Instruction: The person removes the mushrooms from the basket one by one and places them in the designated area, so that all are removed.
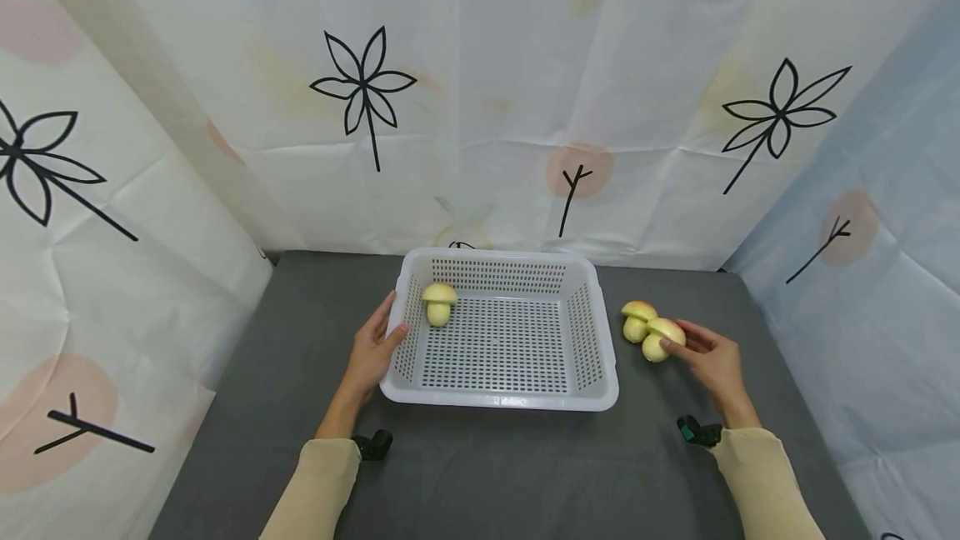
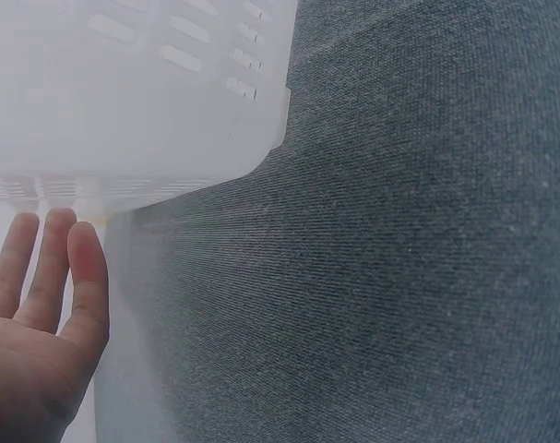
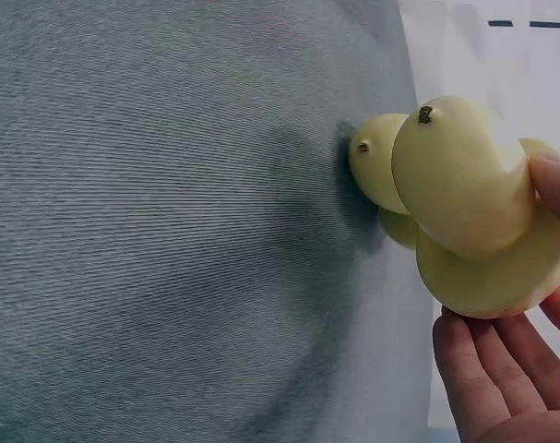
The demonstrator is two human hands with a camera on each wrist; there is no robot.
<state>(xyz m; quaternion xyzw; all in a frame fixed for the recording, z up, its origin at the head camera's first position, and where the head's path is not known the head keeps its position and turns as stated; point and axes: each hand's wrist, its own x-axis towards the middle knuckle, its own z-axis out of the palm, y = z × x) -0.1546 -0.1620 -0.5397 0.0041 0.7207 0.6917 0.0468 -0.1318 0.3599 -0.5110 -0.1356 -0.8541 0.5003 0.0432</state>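
A white perforated plastic basket (image 1: 495, 398) stands on the dark cloth. My left hand (image 1: 371, 352) holds its left side, thumb over the rim and fingers along the outer wall; the left wrist view shows those fingers (image 2: 86, 254) against the basket wall (image 2: 169, 111). Inside, at the back left, sits a pale yellow toy mushroom (image 1: 439, 304). To the right of the basket, my right hand (image 1: 712, 361) pinches a second mushroom (image 3: 464, 175), thumb on one side and fingertips under its reddish-yellow cap. Just behind it, partly covered, a third mushroom (image 3: 376, 166) rests on the cloth.
Dark grey cloth (image 1: 480, 473) covers the table. White and bluish curtains (image 1: 495, 90) printed with black leaf and twig drawings close off the back and both sides. A small black device (image 1: 699, 432) is strapped at my right wrist, another (image 1: 373, 445) at my left.
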